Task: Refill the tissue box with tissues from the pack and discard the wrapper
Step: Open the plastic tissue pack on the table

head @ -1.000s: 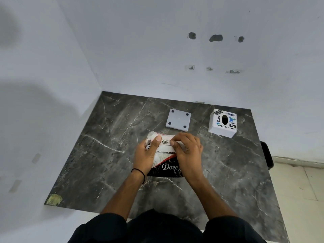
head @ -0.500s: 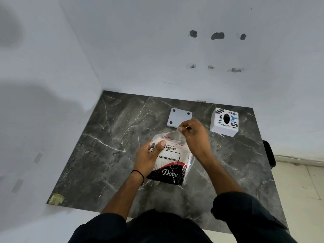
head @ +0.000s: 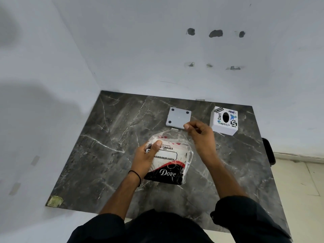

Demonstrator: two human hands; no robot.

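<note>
We're opening the pack [head: 167, 161], mid-tabletop [head: 98, 146]. Left hand [head: 146, 156] clamps its near-left side; right hand [head: 199, 135] pinches the clear wrapper flap [head: 172, 133], raised. Let's pull slow, away from us, and anchor the pack. Box [head: 225, 121] sits far right, base plate [head: 178, 117] beside it.

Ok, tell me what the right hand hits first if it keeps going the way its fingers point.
Probably the flat grey lid: the right hand points up-left at its near corner. Depth is unclear, so it might pass above it.

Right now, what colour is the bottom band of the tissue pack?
Black with a red stripe above it, white "Dove" lettering on the pack; seen in the head view.
</note>
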